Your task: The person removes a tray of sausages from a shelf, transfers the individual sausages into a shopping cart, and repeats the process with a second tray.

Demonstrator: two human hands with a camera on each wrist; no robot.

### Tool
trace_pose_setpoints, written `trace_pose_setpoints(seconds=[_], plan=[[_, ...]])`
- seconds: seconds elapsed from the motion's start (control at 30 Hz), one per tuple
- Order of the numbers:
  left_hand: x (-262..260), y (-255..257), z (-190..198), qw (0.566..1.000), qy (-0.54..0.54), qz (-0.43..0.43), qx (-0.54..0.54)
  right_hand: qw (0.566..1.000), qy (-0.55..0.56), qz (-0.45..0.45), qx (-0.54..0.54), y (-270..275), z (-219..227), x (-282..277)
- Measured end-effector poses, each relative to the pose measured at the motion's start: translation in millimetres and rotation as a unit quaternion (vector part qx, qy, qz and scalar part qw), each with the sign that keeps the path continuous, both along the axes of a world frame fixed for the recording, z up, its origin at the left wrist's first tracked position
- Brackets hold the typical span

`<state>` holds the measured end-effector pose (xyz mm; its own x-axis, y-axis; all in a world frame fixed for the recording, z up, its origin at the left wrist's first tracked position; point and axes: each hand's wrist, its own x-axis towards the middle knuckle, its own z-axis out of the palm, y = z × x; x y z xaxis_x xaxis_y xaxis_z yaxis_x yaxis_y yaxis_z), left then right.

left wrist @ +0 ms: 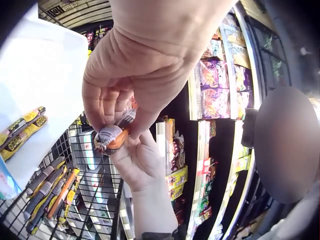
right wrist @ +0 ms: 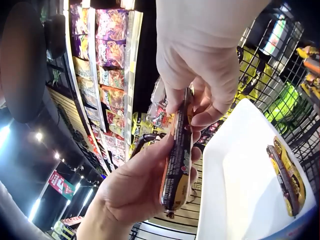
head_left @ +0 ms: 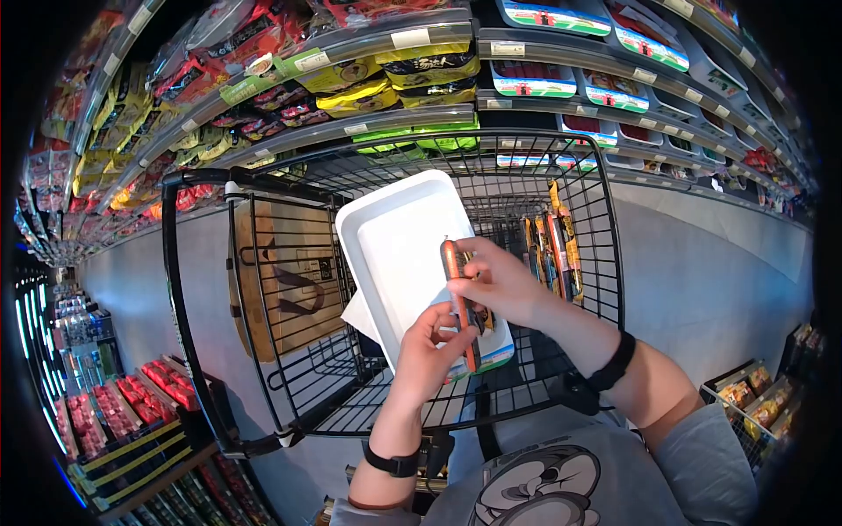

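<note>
Both hands hold one sausage (head_left: 451,259) in a printed plastic wrapper, upright in the head view. My left hand (head_left: 431,355) pinches its lower part between thumb and fingers. Higher up, my right hand (head_left: 498,285) grips it with thumb and fingertips. The right wrist view shows dark printing along the wrapped sausage (right wrist: 176,170) and its tied end near the left palm. Beneath the hands a white tray (head_left: 377,232) lies tilted in the cart. Two wrapped sausages (left wrist: 23,131) rest in that tray, partly covered by the hands in the head view.
A black wire shopping cart (head_left: 611,263) surrounds the tray. Several wrapped sausages (head_left: 551,254) stand at its right side, and a brown bag (head_left: 254,298) is at its left. Stocked shelves (head_left: 412,37) run along the far side. Red packages (head_left: 132,399) are stacked at lower left.
</note>
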<state>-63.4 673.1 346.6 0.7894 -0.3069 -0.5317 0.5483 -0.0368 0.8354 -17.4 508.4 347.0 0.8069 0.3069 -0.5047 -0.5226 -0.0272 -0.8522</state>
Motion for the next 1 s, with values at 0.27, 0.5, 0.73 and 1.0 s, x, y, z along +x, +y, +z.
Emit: trace_pose_setpoints(seconds=[0.27, 0.5, 0.73, 1.0], plan=[[29.9, 14.0, -81.4, 0.969, 0.136, -0.085, 0.189, 0.978, 0.012, 0.123, -0.17, 38.3, -68.8, -13.3], [25.7, 4.2, -126.2, 0.97, 0.113, -0.035, 0.212, 0.98, 0.114, 0.127, -0.106, 33.8, -86.1, -21.4], [25.4, 12.1, -145.8, 0.968, 0.111, -0.062, 0.215, 0.946, -0.161, -0.04, -0.279, -19.2, -62.8, -6.5], [34.9, 7.3, -93.8, 0.926, -0.014, -0.145, 0.349, 0.79, 0.001, 0.108, -0.603, -58.6, -69.8, 5.5]])
